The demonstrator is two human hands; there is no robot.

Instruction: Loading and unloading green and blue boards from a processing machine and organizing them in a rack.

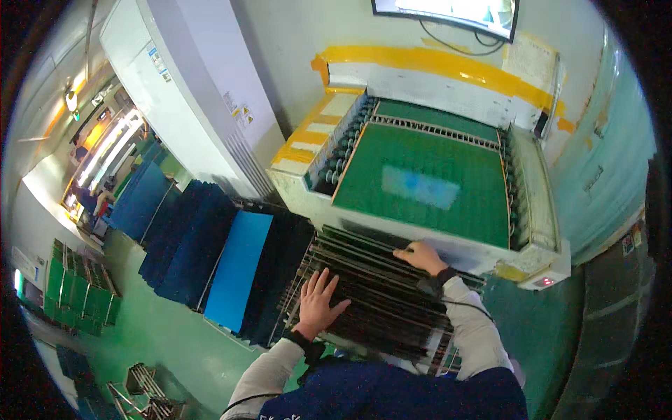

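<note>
Fingers spread, my left hand (pixel 318 308) is above the left side of a dark slotted rack (pixel 378 290) and holds nothing. Over the rack's far side is my right hand (pixel 423 257), its fingers pointing left and partly apart; nothing shows in them. Whether either hand touches the rack is hard to tell. Just beyond, a large green panel (pixel 448 154) lies flat on a roller conveyor (pixel 336 164), with a bluish-white reflection on its surface. Thin dark panels or bars run in rows across the rack.
Left of the rack stand upright dark panels (pixel 189 238) and one bright blue panel (pixel 241 262). Farther left is a rack of green panels (pixel 80 287), with a metal frame (pixel 143 392) on the floor. A white cabinet (pixel 189 91) and a wall screen (pixel 448 14) are behind.
</note>
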